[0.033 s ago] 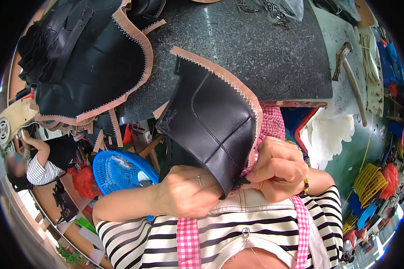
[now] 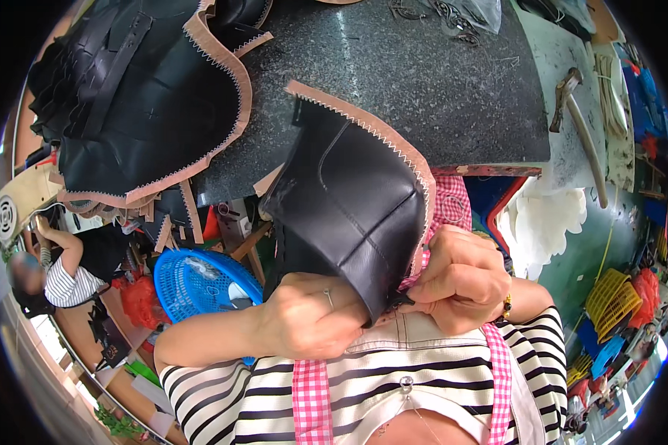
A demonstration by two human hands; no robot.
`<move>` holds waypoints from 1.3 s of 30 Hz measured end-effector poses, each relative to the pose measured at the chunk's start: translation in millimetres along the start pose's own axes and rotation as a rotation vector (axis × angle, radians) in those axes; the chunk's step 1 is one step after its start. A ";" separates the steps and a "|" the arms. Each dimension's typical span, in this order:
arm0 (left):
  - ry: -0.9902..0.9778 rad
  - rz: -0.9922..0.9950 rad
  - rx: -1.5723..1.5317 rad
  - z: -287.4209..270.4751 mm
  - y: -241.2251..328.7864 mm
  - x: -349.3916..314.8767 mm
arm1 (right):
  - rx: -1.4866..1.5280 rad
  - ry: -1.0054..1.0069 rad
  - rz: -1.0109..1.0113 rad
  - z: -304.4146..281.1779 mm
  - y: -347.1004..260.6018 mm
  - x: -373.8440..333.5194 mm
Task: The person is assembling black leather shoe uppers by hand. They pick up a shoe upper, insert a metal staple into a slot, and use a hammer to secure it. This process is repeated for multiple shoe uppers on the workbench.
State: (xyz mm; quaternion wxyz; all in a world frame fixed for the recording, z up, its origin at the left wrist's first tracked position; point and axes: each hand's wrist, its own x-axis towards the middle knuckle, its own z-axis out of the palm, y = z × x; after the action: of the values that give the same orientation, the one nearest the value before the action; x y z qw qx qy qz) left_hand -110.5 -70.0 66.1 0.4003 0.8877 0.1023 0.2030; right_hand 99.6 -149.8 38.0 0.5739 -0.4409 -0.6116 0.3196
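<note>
A black leather boot upper (image 2: 349, 196), edged with a tan strip in white zigzag stitching, is held in front of my chest. At its lower left edge, my left hand (image 2: 315, 315) is closed, its fingertips hidden behind the leather. My right hand (image 2: 460, 282) pinches the upper's lower right corner between thumb and fingers, near a small dark piece that I cannot make out. The upper's far end rises over the near edge of the dark speckled table (image 2: 423, 89). Pink checked cloth (image 2: 450, 202) shows beside my right hand.
More black uppers (image 2: 156, 111) are heaped on the table's left. A hammer (image 2: 583, 133) lies at the right, near white sheets (image 2: 545, 230). Below the table, at left, is a blue basket (image 2: 193, 285). Another person (image 2: 70, 271) is farther left; a yellow crate (image 2: 611, 305) stands right.
The boot upper's far end has dipped slightly toward me and its leather has flexed a little. Both hands keep nearly the same place and grip.
</note>
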 end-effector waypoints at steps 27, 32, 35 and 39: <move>0.016 -0.211 -0.333 3.3 3.3 4.8 | 0.121 0.050 -0.053 9.6 0.5 -18.5; -0.035 -0.099 -0.325 5.1 1.3 4.6 | 0.142 0.057 -0.004 7.5 -0.5 -20.8; -0.033 -0.078 -0.298 7.6 0.6 5.5 | 0.146 0.060 0.032 7.3 -1.2 -20.7; -0.031 -0.139 -0.262 7.6 4.8 5.6 | 0.125 0.036 0.067 4.4 -1.1 -18.1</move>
State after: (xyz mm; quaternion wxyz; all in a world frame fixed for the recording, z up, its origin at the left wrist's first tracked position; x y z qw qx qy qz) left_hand -102.0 -76.3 66.7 0.5274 0.8217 0.1299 0.1725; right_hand 94.2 -166.1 30.8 0.6002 -0.4301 -0.5651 0.3681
